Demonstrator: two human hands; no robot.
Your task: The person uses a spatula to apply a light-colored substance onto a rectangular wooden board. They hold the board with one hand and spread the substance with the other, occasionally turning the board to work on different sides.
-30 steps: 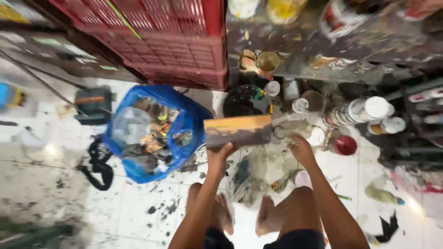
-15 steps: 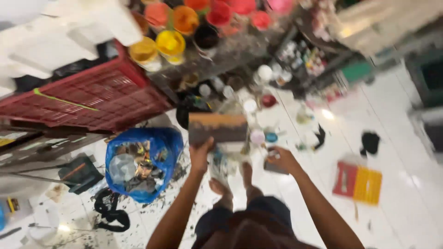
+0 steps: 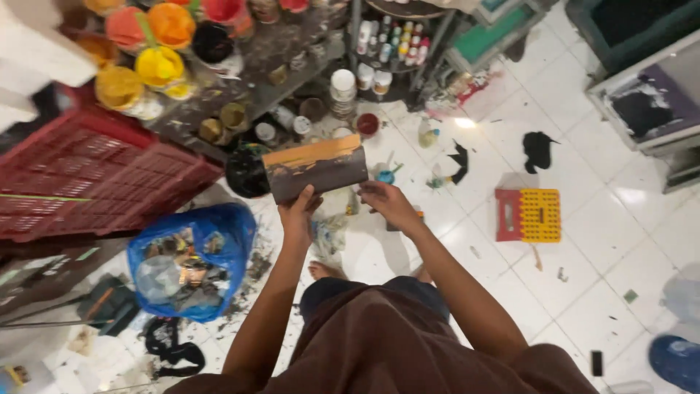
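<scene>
Brown cloth of my shirt (image 3: 379,343) fills the near edge, and my bare feet stand just beyond it on the white tiled floor (image 3: 583,292). Out from there my two arms reach up to the flat board (image 3: 315,169), dark grey with an orange band along its far edge, held level in the air over the floor.

My left hand (image 3: 299,213) has its fingers closed on the board's near left corner, thumb lying up on the top face. My right hand (image 3: 388,203) sits at the near right edge with the fingers loosely curled; I cannot tell whether they pinch the board or only touch under it.

To handle it well, I judge the board wants a firm hold at both near corners, kept level, with thumbs off any wet colour on top.

To the left on the floor lies a blue bag (image 3: 191,257) full of scraps, with a red crate (image 3: 95,175) beyond it. To the right, well apart, sits a small red and yellow stool (image 3: 529,214). Farthest off, a stained shelf (image 3: 270,55) carries pots of yellow and orange paint (image 3: 157,66), with small jars on the floor beneath it.
</scene>
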